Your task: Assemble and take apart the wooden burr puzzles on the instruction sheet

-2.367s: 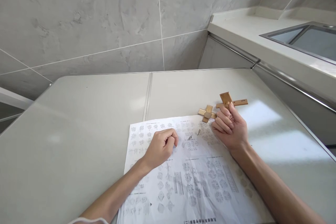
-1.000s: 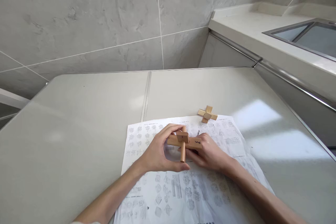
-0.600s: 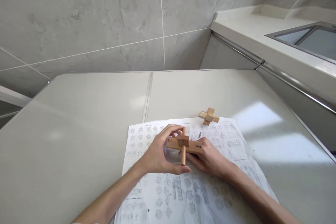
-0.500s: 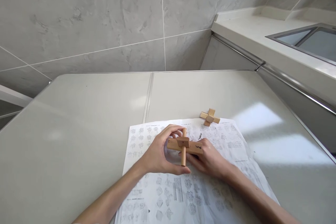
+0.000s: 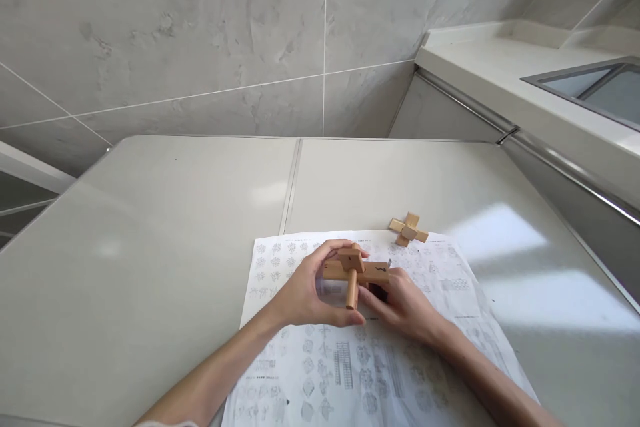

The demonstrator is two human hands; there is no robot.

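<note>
A wooden interlocking puzzle (image 5: 374,271) with crossed bars, a round rod and dark marks is held up above a printed sheet. My left hand (image 5: 307,290) curves round its left side, the thumb under the near end of the rod and the fingers at the far end. On the right, my right hand (image 5: 403,300) grips the puzzle from beneath its marked bar; some of its fingertips are hidden behind the wood. A second wooden cross-shaped puzzle (image 5: 409,231) lies beyond my hands at the top edge of the printed sheet (image 5: 280,353).
The sheet lies on a pale folding table (image 5: 165,240) with a seam (image 5: 291,187) across it. Past the far edge is a grey tiled wall (image 5: 225,33). A white counter (image 5: 480,60) with a metal-framed inset stands at the right.
The held puzzle has tilted, its rod's near end leaning towards me. My left fingers now reach over the rod's far end. The whole view has shifted slightly.
</note>
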